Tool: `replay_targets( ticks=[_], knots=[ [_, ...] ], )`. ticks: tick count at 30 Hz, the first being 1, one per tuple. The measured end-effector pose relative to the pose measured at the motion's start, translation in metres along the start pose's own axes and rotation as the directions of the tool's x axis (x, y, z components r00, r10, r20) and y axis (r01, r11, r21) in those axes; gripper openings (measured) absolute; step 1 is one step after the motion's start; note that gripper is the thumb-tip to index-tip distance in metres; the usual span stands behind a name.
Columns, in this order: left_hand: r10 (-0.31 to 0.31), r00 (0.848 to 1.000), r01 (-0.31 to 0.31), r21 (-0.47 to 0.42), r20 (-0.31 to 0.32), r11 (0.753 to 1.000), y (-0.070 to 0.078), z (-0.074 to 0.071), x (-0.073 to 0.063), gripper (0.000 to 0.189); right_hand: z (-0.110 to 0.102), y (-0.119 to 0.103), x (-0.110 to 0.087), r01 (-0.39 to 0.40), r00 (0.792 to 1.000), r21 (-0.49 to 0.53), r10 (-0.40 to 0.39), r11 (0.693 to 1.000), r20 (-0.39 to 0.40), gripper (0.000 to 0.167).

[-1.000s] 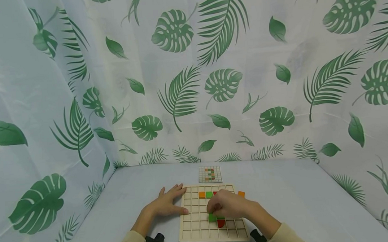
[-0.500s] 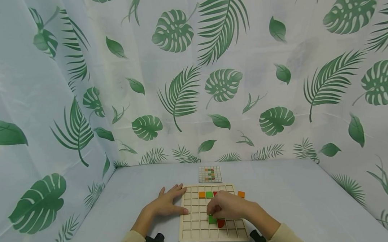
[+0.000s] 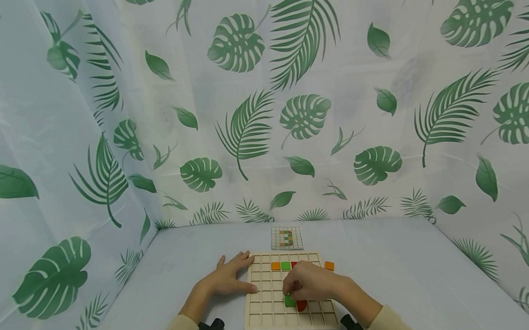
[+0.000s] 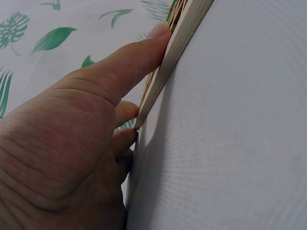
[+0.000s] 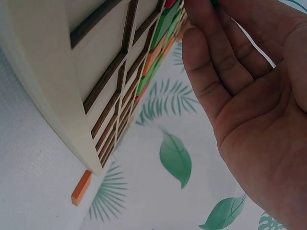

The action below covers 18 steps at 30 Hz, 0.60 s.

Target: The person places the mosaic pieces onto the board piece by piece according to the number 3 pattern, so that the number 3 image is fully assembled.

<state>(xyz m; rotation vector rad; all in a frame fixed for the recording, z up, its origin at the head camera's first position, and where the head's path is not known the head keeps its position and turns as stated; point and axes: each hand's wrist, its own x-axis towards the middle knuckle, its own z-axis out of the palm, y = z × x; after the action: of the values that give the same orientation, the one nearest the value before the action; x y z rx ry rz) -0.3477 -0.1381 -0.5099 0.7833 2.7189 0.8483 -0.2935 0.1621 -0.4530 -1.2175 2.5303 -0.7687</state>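
Note:
My left hand (image 3: 227,278) rests at the left edge of a wooden grid board (image 3: 267,320), fingers spread, the thumb on its rim. In the left wrist view the thumb (image 4: 136,60) touches the board's side (image 4: 168,67). Over the board's middle, my right hand (image 3: 316,281) pinches a green square tile (image 3: 290,301) with curled fingers. A bit of green (image 5: 214,1) shows among those fingers in the right wrist view. Right of that tile lies a red rounded piece (image 3: 302,306). The hand hides part of the tiles around it.
An orange tile (image 3: 275,266), a green tile (image 3: 285,266) and a partly hidden red piece (image 3: 294,264) sit in a far row. A loose orange block (image 3: 329,265) lies off the board's right edge. Behind the board is a small pattern card (image 3: 287,246). A leaf-print curtain (image 3: 304,116) surrounds the table.
My right hand has dipped very slightly at the same spot, and less green shows to the right of the pinched tile. The left hand and board have stayed put.

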Motion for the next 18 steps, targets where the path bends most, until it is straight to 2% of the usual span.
replay_targets(
  ticks=[18],
  knots=[
    [-0.006, 1.000, 0.006, 0.003, 0.002, 1.000, 0.0015, -0.0005, -0.0005, 0.097, 0.0013, -0.0007, 0.0012, -0.031, 0.999, -0.013, 0.031, 0.999, 0.037, 0.014]
  ],
)
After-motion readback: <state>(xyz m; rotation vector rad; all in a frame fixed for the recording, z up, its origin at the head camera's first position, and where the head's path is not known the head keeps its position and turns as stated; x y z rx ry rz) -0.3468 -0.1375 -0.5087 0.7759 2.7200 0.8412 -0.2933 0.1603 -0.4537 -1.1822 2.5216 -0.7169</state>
